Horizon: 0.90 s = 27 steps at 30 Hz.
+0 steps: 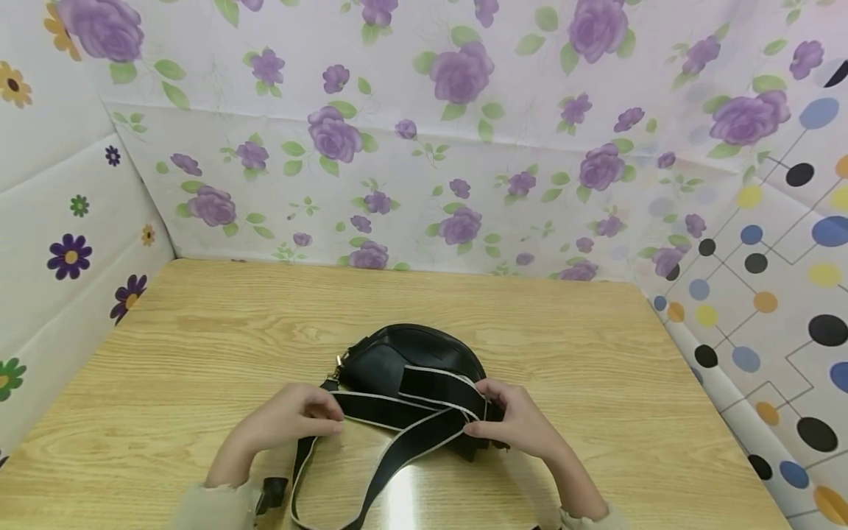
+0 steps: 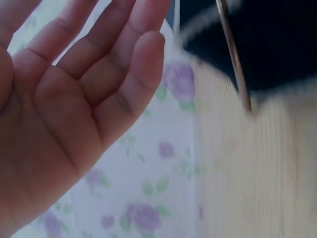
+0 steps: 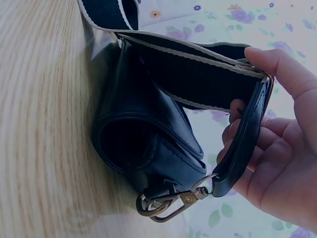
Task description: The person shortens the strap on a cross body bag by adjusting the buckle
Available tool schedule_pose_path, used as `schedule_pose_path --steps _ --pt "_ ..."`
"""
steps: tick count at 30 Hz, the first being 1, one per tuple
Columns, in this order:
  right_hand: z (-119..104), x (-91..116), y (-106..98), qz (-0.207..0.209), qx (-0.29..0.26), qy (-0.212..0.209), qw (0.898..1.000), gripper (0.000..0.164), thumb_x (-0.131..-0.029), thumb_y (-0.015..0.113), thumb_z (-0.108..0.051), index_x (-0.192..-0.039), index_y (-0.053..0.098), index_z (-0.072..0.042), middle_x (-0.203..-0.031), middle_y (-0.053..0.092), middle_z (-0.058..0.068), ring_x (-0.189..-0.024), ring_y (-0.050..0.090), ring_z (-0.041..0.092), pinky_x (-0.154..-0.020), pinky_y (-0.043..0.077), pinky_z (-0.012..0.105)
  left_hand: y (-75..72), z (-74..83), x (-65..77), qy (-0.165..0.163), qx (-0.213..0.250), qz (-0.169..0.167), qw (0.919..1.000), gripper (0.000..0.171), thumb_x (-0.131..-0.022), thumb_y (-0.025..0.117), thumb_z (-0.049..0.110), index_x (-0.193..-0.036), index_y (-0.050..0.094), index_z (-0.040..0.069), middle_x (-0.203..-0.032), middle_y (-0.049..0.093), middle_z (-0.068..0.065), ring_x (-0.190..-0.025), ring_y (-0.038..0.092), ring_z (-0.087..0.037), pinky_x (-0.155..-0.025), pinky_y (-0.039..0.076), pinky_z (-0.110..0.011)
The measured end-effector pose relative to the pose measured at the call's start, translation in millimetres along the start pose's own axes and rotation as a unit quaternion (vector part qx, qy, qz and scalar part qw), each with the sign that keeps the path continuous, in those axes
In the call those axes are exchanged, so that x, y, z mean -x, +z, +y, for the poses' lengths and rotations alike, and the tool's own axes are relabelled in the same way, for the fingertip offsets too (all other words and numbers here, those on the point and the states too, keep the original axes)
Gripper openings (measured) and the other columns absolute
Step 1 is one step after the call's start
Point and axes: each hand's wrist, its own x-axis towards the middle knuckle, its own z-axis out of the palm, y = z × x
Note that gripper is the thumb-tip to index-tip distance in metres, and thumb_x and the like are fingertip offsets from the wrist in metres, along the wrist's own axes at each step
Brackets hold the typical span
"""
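A black half-moon bag (image 1: 377,366) lies on the wooden table, with a wide black strap (image 1: 414,445) edged in pale trim looping in front of it. My right hand (image 1: 520,423) pinches the strap between thumb and fingers at the bag's right end. In the right wrist view, a leather tab (image 3: 245,139) hangs from the held part down to a metal swivel clip (image 3: 185,199) on the bag. My left hand (image 2: 69,109) is beside the strap's left part, fingers loosely bent, holding nothing; a thin metal bar (image 2: 235,59) crosses the dark strap there.
The wood-grain table (image 1: 563,331) spreads around the bag. Flowered sheeting (image 1: 397,199) rises behind it, with more patterned sheeting (image 1: 782,353) along the right. A small dark piece (image 1: 273,492) is beside my left wrist.
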Motion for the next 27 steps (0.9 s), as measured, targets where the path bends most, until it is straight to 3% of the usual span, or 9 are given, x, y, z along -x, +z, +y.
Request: schedule_pose_path --steps 7,13,20,27 --pt "-9 1 0 -0.001 -0.016 0.008 1.000 0.029 -0.073 0.070 -0.004 -0.099 0.057 -0.003 -0.088 0.061 0.003 -0.074 0.056 0.010 -0.065 0.048 0.026 26.2 14.6 -25.3 0.019 0.014 -0.037 0.9990 0.024 -0.082 0.065 0.019 -0.095 0.064 -0.001 -0.094 0.064 -0.010 -0.082 0.060 -0.015 -0.070 0.048 -0.027" --pt "-28 2 -1 -0.006 -0.026 -0.009 1.000 0.027 -0.073 0.067 0.001 -0.098 0.057 0.002 -0.087 0.060 0.005 -0.072 0.055 0.009 -0.063 0.048 0.026 44.4 21.7 -40.6 0.013 0.003 -0.071 0.9974 0.033 -0.083 0.064 0.022 -0.109 0.059 0.002 -0.109 0.056 -0.010 -0.094 0.055 -0.028 -0.078 0.047 -0.032" --pt "-30 2 1 -0.003 -0.034 -0.018 0.999 0.027 -0.072 0.068 0.001 -0.096 0.057 0.001 -0.085 0.060 0.004 -0.070 0.054 0.009 -0.060 0.048 0.026 56.4 21.3 -50.9 0.007 -0.014 -0.087 0.9961 0.035 -0.082 0.066 0.021 -0.113 0.058 0.008 -0.114 0.051 -0.008 -0.097 0.054 -0.026 -0.077 0.047 -0.029" --pt "-30 1 4 0.003 -0.043 -0.028 0.999 0.027 -0.072 0.068 0.003 -0.096 0.056 0.003 -0.086 0.060 0.006 -0.072 0.055 0.008 -0.062 0.048 0.025 61.8 23.7 -57.3 0.015 0.050 -0.104 0.9932 0.031 -0.082 0.066 0.016 -0.110 0.060 0.006 -0.105 0.058 -0.004 -0.094 0.054 -0.018 -0.075 0.046 -0.027"
